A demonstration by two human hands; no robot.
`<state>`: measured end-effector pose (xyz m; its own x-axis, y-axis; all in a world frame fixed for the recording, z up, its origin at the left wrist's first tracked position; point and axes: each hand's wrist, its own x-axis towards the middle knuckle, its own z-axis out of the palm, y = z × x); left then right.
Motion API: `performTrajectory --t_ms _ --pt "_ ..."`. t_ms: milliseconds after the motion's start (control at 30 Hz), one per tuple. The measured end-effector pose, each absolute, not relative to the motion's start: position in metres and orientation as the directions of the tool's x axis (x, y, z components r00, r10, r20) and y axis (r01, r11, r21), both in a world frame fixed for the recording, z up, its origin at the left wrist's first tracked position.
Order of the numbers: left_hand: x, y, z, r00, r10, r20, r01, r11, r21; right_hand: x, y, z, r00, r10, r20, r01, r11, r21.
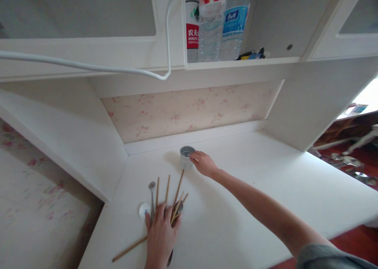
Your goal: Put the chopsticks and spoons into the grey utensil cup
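Note:
My right hand [203, 163] grips the rim of a small grey utensil holder [186, 163] with holes in its bottom. The holder stands upright on the white countertop, near the back. My left hand [162, 227] lies palm down with its fingers spread over a loose bunch of wooden chopsticks [167, 188] and spoons. A long-handled metal spoon [152, 185] and a white spoon [144, 210] lie at its left side. Another chopstick [130, 248] points out to the lower left. Beside the thumb, a dark spoon [179, 206] is partly covered by shorter sticks.
The white countertop [236, 190] runs between side panels, with flowered wallpaper [189, 111] behind. Overhead, a cabinet shelf [271, 61] holds several water bottles [210, 33]. A white cable [88, 67] hangs in front of the cabinet. Cluttered items [348, 161] are beyond the right edge.

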<state>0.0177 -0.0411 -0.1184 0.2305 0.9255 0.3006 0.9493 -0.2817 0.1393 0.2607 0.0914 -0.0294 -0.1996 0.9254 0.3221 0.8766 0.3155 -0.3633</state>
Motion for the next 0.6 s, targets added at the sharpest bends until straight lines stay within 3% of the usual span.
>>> performTrajectory --t_ms 300,600 --pt "0.038 -0.03 -0.117 0.254 0.941 0.225 0.953 -0.283 0.108 0.325 -0.042 -0.059 -0.124 0.854 0.505 0.794 0.39 -0.466" --pt "0.061 -0.026 -0.105 0.254 0.943 0.216 0.946 -0.289 0.146 0.326 -0.062 -0.069 -0.167 0.828 0.535 0.721 0.473 -0.507"
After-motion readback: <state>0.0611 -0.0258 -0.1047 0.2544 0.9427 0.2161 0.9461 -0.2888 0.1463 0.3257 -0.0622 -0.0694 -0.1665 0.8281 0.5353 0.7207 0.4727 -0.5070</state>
